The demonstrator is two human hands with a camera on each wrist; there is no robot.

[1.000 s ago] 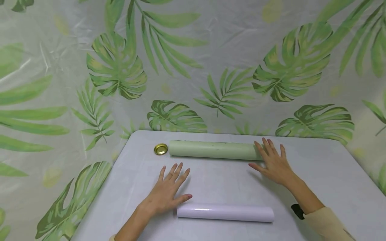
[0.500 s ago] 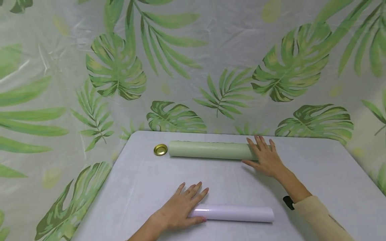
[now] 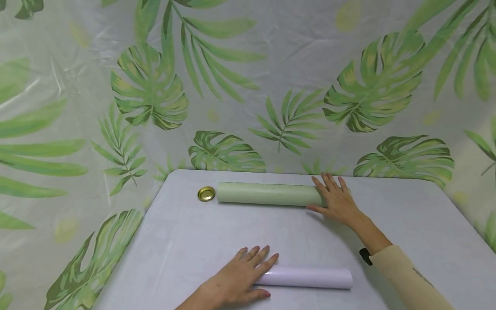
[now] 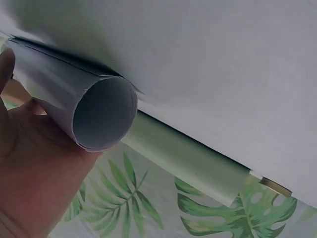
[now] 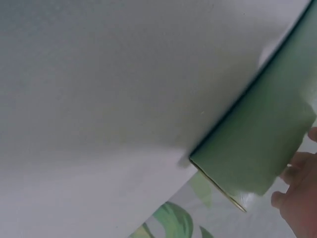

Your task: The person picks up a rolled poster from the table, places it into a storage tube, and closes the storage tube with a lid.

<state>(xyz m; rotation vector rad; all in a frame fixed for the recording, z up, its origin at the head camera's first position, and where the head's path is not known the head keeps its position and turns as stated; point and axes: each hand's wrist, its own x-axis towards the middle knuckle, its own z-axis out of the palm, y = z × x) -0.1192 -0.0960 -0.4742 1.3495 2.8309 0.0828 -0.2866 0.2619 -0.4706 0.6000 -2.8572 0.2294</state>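
Tabletop [image 3: 182,232], white with rounded far corners, carries two rolls lying crosswise, roughly parallel to its far edge. Pale green roll [image 3: 267,193] lies close along that far edge; lilac roll [image 3: 310,277], shorter and glossy, lies well nearer the person. A shallow gold dish-like lid [image 3: 206,193] sits just beside the green roll's left end, near the tabletop's far left corner.

The left hand [image 3: 238,277] lies over the lilac roll's left end, its fingers fairly straight and spread with gaps between them, the thumb apart on the near side. From the left wrist, the roll's round open end shows against the palm; how firmly the hand presses cannot be told.

The right hand [image 3: 338,204] reaches across the green roll's right end, fingers extended and fanned over the top toward the far edge, thumb along the near side. The right wrist view shows only some fingertips beside the roll, so their pressure cannot be told.

A dark mark [image 3: 422,277] on the right cream sleeve [image 3: 403,271] is too small to read.
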